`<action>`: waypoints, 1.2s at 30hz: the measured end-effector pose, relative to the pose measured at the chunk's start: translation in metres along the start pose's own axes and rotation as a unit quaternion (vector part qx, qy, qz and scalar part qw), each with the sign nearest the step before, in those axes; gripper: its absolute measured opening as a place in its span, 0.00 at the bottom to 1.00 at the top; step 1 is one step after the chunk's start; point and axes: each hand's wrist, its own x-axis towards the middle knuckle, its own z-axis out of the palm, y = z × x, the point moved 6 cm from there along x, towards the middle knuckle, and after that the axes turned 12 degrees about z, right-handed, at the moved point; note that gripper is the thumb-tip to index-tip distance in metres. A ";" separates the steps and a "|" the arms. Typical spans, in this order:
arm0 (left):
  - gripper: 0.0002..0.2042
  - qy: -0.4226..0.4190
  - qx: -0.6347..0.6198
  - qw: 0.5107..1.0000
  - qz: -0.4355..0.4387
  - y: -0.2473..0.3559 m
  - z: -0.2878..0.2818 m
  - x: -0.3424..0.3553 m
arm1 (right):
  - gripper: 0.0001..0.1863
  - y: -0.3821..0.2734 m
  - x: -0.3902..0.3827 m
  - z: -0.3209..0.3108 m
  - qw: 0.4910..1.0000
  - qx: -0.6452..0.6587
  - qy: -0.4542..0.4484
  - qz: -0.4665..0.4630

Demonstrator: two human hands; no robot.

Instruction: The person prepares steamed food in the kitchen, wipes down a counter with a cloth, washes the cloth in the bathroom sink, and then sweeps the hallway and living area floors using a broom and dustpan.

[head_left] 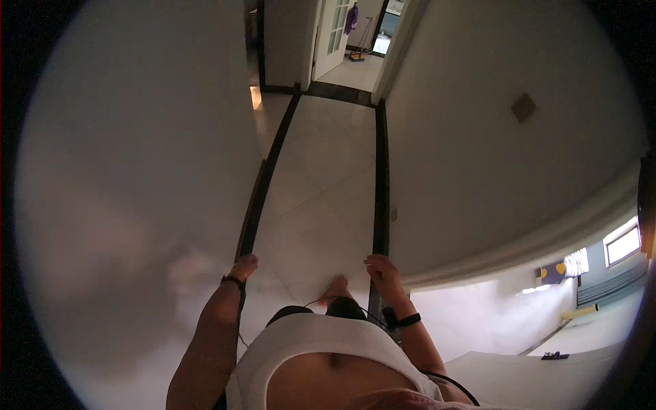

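Observation:
Near the left border strip of the hallway floor, my left hand (245,266) hangs with its fingers curled in and a dark band at the wrist. Across from it, my right hand (385,275) is raised before the right border strip, fingers loosely closed, with a black wristband (403,320) behind it. I see nothing held in either hand. Between them my bare foot (335,288) shows on the pale tiles, below dark shorts (345,308) and a white top (307,331). A thin dark cable (372,316) runs by my waist.
The tiled hallway floor (321,178) leads between two walls to a doorway with a white glazed door (333,37). A broom and dustpan (355,55) stand beyond it. On the right, an opening shows a bright room with a window (622,242).

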 end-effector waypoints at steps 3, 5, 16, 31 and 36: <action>0.08 0.025 -0.062 0.997 0.044 0.001 -0.028 0.098 | 0.08 0.017 0.076 -0.005 1.000 -0.016 0.013 -0.020; 0.07 0.047 -0.108 0.991 0.065 -0.020 -0.044 0.156 | 0.06 0.027 0.130 -0.003 0.998 -0.038 0.026 -0.046; 0.10 0.069 -0.186 0.944 -0.263 -0.160 -0.051 0.150 | 0.09 -0.012 0.495 -0.006 0.977 0.011 -0.099 -0.190; 0.11 -0.048 0.383 0.920 0.058 -0.212 -0.217 0.719 | 0.06 0.044 0.921 0.011 0.985 -0.055 -0.097 -0.132; 0.10 0.108 0.082 0.985 0.109 0.002 -0.349 1.026 | 0.06 0.097 1.056 0.003 0.997 0.046 -0.025 -0.059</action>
